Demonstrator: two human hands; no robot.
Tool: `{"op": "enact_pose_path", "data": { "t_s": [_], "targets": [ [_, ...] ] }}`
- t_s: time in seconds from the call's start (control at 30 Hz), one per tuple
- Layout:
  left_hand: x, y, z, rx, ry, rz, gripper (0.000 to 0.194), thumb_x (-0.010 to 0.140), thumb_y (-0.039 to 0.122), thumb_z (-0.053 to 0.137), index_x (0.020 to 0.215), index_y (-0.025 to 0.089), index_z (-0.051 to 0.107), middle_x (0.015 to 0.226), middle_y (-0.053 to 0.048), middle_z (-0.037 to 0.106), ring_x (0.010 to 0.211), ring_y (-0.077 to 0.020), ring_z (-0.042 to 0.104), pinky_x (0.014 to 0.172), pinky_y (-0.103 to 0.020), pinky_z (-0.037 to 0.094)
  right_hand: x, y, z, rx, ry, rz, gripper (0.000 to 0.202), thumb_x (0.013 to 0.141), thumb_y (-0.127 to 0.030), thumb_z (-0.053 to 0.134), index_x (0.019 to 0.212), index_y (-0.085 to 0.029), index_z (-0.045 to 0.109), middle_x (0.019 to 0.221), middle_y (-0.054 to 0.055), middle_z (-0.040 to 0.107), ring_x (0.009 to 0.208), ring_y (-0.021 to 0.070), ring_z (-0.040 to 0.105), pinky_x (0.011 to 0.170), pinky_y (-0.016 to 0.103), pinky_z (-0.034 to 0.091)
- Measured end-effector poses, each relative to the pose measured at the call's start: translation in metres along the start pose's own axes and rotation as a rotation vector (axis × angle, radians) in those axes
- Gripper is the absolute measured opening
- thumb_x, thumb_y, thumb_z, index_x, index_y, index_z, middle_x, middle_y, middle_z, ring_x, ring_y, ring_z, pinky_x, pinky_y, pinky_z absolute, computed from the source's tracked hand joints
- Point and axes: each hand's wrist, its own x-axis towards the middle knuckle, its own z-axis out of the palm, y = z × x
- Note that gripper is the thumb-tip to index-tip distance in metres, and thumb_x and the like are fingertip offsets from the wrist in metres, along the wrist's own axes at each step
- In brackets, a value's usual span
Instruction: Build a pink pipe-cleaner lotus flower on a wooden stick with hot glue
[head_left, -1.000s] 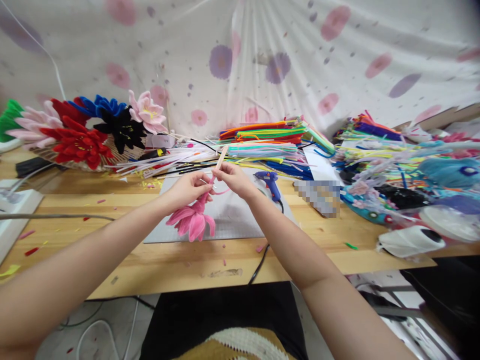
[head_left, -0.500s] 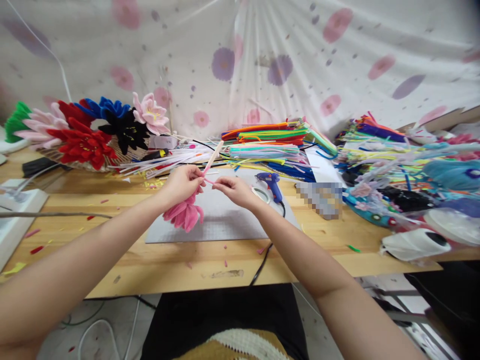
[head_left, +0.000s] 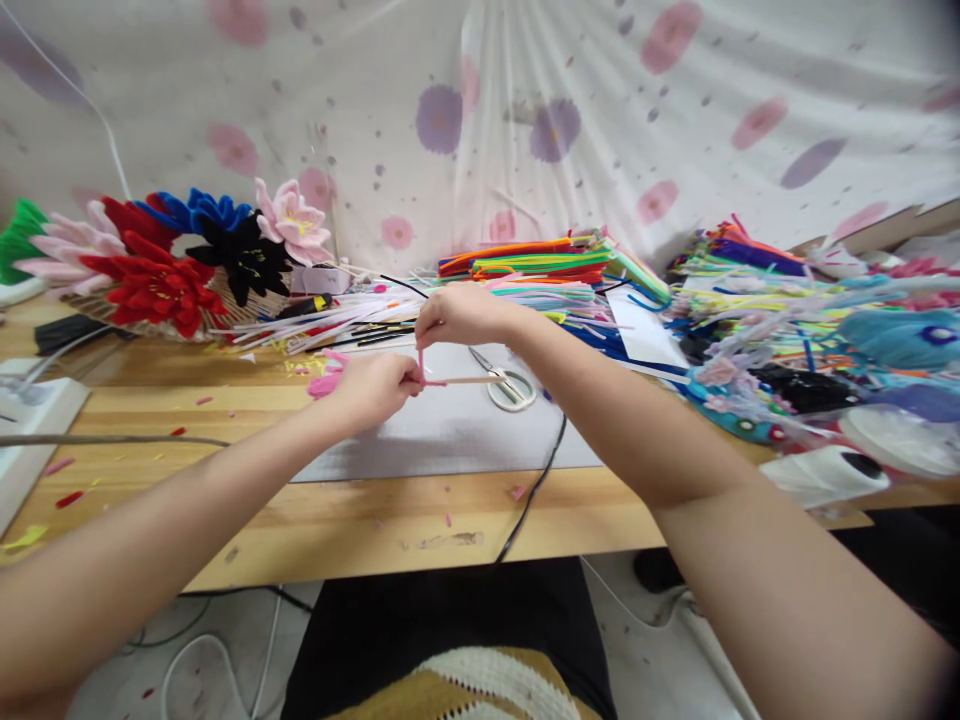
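My left hand point(head_left: 382, 388) is closed around the stem of a pink pipe-cleaner flower point(head_left: 326, 378). Part of the blossom shows on the far side of that hand; the rest is hidden behind it. From the fingertips a pale wooden stick point(head_left: 476, 380) points right, lying almost level. A strand of pink pipe cleaner point(head_left: 421, 362) rises from the stick's near end to my right hand point(head_left: 466, 312), which pinches it just above and to the right. Below the right forearm, scissors point(head_left: 512, 392) lie on a grey board point(head_left: 450, 440).
Bundles of coloured pipe cleaners point(head_left: 536, 262) line the back of the table. Finished flowers point(head_left: 169, 285) stand at the left. A black cord point(head_left: 536, 490) crosses the front edge. A white thread spool point(head_left: 821, 475) and wrapped pieces lie at the right.
My right hand has moved up and over the left, drawing the strand upward. The stick has swung from upright to level, pointing right. The blossom has turned to the left.
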Motion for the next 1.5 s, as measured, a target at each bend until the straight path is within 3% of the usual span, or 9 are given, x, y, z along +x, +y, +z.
{"op": "enact_pose_path", "data": {
  "t_s": [0.17,0.37,0.57,0.77,0.97,1.13,1.27,1.4,1.5],
  "targets": [
    [-0.004,-0.008,-0.007,-0.335,0.051,0.019,0.017,0.073,0.030,0.050,0.076,0.021,0.063,0.073,-0.001,0.067,0.058,-0.0140,0.058,0.056,-0.024,0.041,0.005,0.026,0.026,0.367,-0.098,0.057,0.026,0.074,-0.035,0.054,0.078,-0.014,0.069,0.057,-0.001,0.058,0.056,0.0086,0.049,0.054,0.022,0.030],
    [-0.004,-0.020,-0.009,-0.449,0.298,-0.161,0.015,0.070,0.029,0.054,0.072,0.018,0.064,0.069,-0.005,0.068,0.062,-0.0171,0.061,0.055,-0.025,0.043,-0.018,-0.007,0.056,0.278,-0.062,0.051,0.022,0.079,-0.026,0.047,0.079,-0.017,0.067,0.074,0.001,0.064,0.065,0.0102,0.053,0.059,0.022,0.031],
    [-0.002,-0.022,-0.003,-0.456,0.227,-0.131,0.025,0.070,0.027,0.054,0.091,0.019,0.066,0.068,-0.004,0.068,0.061,-0.0164,0.061,0.057,-0.025,0.043,-0.030,-0.032,0.048,0.061,-0.036,-0.072,0.022,0.081,-0.022,0.044,0.081,-0.019,0.066,0.085,0.004,0.067,0.074,0.0144,0.055,0.063,0.024,0.030],
    [-0.001,-0.014,-0.006,-0.184,0.153,-0.141,0.012,0.067,0.026,0.056,0.066,0.021,0.067,0.060,-0.004,0.065,0.059,-0.0194,0.058,0.057,-0.028,0.038,-0.032,-0.031,0.029,0.018,0.022,-0.116,0.023,0.081,-0.024,0.043,0.079,-0.018,0.066,0.078,0.004,0.065,0.071,0.0144,0.051,0.061,0.025,0.027],
    [-0.002,-0.002,-0.006,-0.089,0.088,-0.078,0.010,0.064,0.024,0.057,0.064,0.024,0.066,0.061,-0.002,0.065,0.060,-0.0194,0.058,0.058,-0.028,0.037,-0.004,-0.015,0.005,0.028,0.032,-0.105,0.017,0.074,-0.019,0.051,0.068,-0.018,0.066,0.070,0.002,0.062,0.071,0.0136,0.049,0.061,0.025,0.025],
    [-0.006,-0.004,-0.013,-0.349,0.093,-0.050,0.010,0.066,0.025,0.057,0.069,0.022,0.066,0.066,-0.002,0.067,0.057,-0.0159,0.059,0.055,-0.025,0.040,0.008,0.017,0.019,0.332,-0.132,-0.010,0.021,0.074,-0.031,0.052,0.069,-0.015,0.065,0.057,-0.002,0.056,0.057,0.0088,0.046,0.057,0.023,0.028],
    [-0.007,-0.012,-0.014,-0.544,0.175,-0.068,0.016,0.067,0.030,0.057,0.074,0.019,0.066,0.069,-0.004,0.068,0.062,-0.0157,0.061,0.058,-0.025,0.044,-0.003,0.020,0.042,0.534,-0.234,-0.007,0.028,0.079,-0.035,0.045,0.074,-0.014,0.063,0.060,-0.001,0.057,0.060,0.0088,0.048,0.059,0.021,0.031],
    [-0.007,-0.017,-0.014,-0.438,0.234,-0.167,0.028,0.067,0.031,0.059,0.091,0.019,0.066,0.067,-0.004,0.068,0.059,-0.0170,0.060,0.056,-0.026,0.042,-0.018,0.001,0.050,0.467,-0.259,-0.011,0.021,0.080,-0.027,0.044,0.077,-0.015,0.061,0.057,-0.003,0.054,0.058,0.0083,0.047,0.057,0.021,0.030],
    [-0.005,-0.016,-0.014,-0.275,0.219,-0.177,0.023,0.067,0.027,0.057,0.086,0.022,0.069,0.064,-0.004,0.067,0.060,-0.0183,0.059,0.057,-0.026,0.039,-0.027,-0.015,0.041,0.336,-0.172,-0.043,0.021,0.080,-0.024,0.043,0.077,-0.015,0.061,0.063,-0.001,0.056,0.058,0.0083,0.046,0.057,0.021,0.028]
  ]
}}
